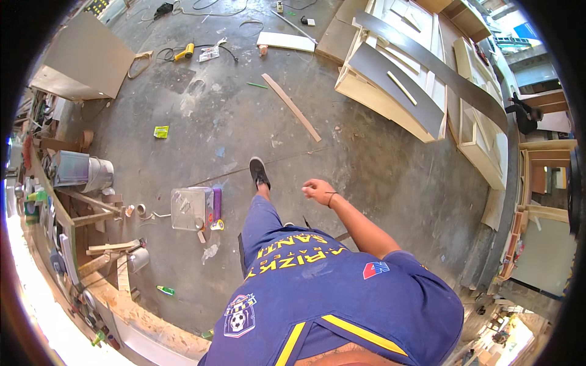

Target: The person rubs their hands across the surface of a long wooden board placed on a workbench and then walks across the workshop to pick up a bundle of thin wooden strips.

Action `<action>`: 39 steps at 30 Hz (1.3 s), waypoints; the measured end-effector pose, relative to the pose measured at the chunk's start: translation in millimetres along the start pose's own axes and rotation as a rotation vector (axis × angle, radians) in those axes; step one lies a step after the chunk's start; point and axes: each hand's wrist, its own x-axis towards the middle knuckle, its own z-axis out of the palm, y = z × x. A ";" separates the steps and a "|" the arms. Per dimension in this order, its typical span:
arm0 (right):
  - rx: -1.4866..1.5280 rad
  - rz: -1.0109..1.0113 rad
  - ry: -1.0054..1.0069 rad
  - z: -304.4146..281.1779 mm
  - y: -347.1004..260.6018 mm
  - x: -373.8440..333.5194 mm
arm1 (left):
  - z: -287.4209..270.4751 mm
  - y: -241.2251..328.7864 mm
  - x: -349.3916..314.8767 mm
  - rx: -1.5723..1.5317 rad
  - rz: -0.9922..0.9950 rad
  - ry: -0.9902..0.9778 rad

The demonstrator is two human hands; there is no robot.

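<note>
My right hand (318, 192) hangs in front of my body over the concrete floor, a dark band at its wrist. Its fingers are loosely bent, with a gap by the thumb, and I see nothing held in them. It touches nothing; the closest thing is my outstretched leg with a dark shoe (259, 172). My left hand is out of sight. Left of that leg, a clear plastic box (188, 208) sits on the floor beside a purple container (217, 203). A long thin wooden strip (292, 107) lies farther ahead.
Wooden cabinet frames (390, 91) with dark panels stand at the right. A yellow power tool (185, 52) with a cord and a white board (285, 41) lie ahead. At left are a large cabinet box (85, 58), buckets (99, 174) and a wooden bench. Another person (526, 116) is at far right.
</note>
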 end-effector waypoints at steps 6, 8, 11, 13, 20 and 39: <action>-0.168 0.153 -0.075 -50.4 -14.0 92.6 | -114.0 86.6 122.0 0.634 0.252 -0.034; -0.301 0.223 -0.036 -95.5 -14.5 99.6 | -172.4 176.4 170.9 0.717 0.351 0.077; -0.018 0.529 0.266 -152.9 -16.8 96.7 | -250.0 370.7 204.2 -0.539 0.083 0.154; 0.268 0.629 0.469 -172.5 -10.5 100.0 | -294.0 499.3 200.4 -0.670 0.181 0.059; 0.037 0.867 0.189 -144.3 71.0 158.4 | -297.6 723.4 264.9 -0.502 0.354 -0.106; 0.349 0.073 0.614 -657.1 -310.8 657.9 | -336.9 954.2 608.4 0.799 0.616 -0.082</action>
